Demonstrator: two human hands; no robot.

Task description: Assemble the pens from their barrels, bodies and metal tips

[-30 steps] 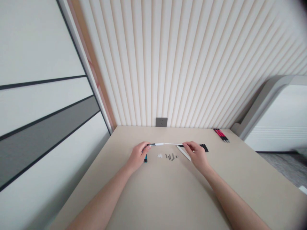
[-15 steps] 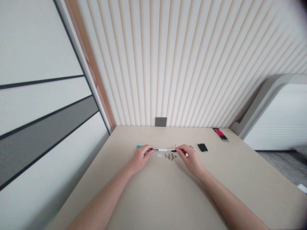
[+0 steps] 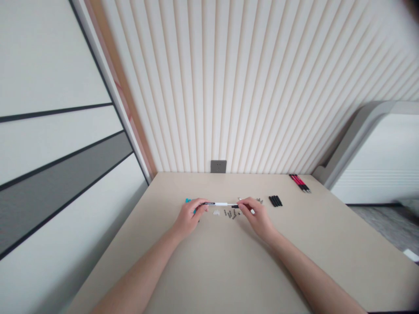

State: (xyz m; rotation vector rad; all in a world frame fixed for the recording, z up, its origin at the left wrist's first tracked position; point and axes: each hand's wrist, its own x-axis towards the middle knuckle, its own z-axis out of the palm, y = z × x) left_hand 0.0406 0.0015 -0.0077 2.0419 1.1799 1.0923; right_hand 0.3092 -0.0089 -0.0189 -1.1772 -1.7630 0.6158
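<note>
Over the table, my left hand [image 3: 189,218] pinches the dark end of a black-and-white pen barrel [image 3: 221,204], which lies level between both hands. From its right end runs a thin white refill [image 3: 232,204], and the fingertips of my right hand [image 3: 260,218] are closed on the far end of it. Just below the refill shows a small black piece [image 3: 235,206]; whether it is held or lies on the table I cannot tell. Small springs [image 3: 229,214] and several tiny white parts [image 3: 216,213] lie beneath. Teal pieces [image 3: 187,200] are partly hidden by my left hand.
Several black tubes [image 3: 275,201] lie in a row right of my right hand. Farther back are several red-and-black pens [image 3: 300,183]. Small metallic parts [image 3: 259,200] show behind my right hand. A ribbed wall with a socket [image 3: 218,166] borders the beige table [image 3: 209,270].
Both hands keep their hold on the barrel and refill, with hardly any movement. The whole view has shifted slightly.
</note>
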